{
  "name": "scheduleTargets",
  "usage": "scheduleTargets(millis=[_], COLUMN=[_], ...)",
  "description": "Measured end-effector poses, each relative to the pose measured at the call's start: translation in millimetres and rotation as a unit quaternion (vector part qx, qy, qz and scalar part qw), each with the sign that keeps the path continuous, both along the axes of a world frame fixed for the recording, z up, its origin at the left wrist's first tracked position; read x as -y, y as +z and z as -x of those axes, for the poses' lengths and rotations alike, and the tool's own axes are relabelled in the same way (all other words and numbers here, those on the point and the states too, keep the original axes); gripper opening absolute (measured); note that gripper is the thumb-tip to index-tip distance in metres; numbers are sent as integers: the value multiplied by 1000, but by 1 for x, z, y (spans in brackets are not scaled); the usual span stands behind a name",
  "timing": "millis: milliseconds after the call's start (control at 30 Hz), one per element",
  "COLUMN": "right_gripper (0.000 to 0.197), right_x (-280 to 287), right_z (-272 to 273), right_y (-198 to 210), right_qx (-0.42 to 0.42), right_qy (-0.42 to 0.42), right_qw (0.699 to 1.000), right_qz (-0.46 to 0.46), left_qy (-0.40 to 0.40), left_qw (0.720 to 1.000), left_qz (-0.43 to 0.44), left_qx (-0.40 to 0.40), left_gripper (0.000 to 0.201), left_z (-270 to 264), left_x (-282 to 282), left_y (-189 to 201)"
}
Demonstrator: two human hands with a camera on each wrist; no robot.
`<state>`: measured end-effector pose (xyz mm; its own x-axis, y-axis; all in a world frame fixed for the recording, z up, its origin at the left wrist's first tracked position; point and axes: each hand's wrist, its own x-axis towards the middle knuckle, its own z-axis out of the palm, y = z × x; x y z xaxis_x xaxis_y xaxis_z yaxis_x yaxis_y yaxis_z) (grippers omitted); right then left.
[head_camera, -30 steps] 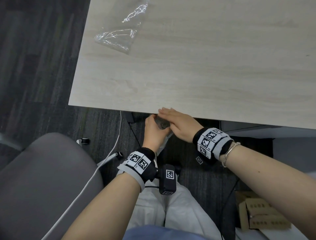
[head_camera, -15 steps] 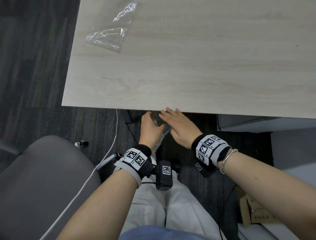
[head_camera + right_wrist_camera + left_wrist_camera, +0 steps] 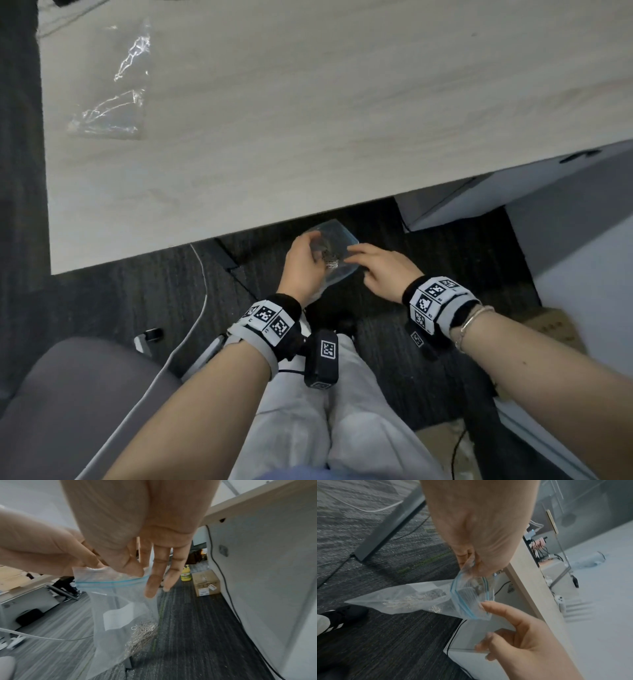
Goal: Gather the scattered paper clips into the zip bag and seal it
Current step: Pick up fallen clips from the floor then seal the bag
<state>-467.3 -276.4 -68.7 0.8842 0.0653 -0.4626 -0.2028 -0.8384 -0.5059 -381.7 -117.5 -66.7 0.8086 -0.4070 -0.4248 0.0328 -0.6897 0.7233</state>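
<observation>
A clear zip bag (image 3: 337, 236) with a blue zip line hangs below the table's front edge, over my lap. My left hand (image 3: 305, 263) pinches one end of its rim (image 3: 471, 566). My right hand (image 3: 380, 270) holds the other end of the rim between thumb and index finger (image 3: 150, 586), with its other fingers loose. The bag's mouth (image 3: 471, 596) gapes open between the hands. Several silver paper clips (image 3: 142, 635) lie bunched in the bottom of the bag, next to a white label (image 3: 118, 616). I see no loose clips on the table.
The pale wooden table (image 3: 308, 120) carries a crumpled clear plastic wrapper (image 3: 109, 113) at its far left. A grey chair (image 3: 68, 394) stands at my left, with a white cable (image 3: 202, 308) on the dark carpet. A white cabinet (image 3: 479, 192) and a cardboard box (image 3: 551, 329) are at my right.
Both hands have drawn back from the table edge and moved apart. The zip bag, mostly hidden between them before, now shows with its mouth spread open.
</observation>
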Motion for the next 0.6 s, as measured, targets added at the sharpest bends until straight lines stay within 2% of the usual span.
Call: scheduleTargets(millis=[200, 433, 600], right_gripper=[17, 15, 16], right_x=[26, 39, 44], right_z=[35, 63, 74], right_y=[-19, -32, -49], right_qx=[22, 64, 82], right_qy=[-96, -230, -269], right_qw=[995, 971, 959], right_qz=[-23, -22, -22], left_qy=[-108, -184, -251], left_qw=[994, 981, 967], left_qz=[29, -55, -34], left_qx=[-6, 15, 37], left_gripper=[28, 32, 33], left_z=[13, 16, 8], left_x=[42, 65, 74], left_y=[-1, -27, -50])
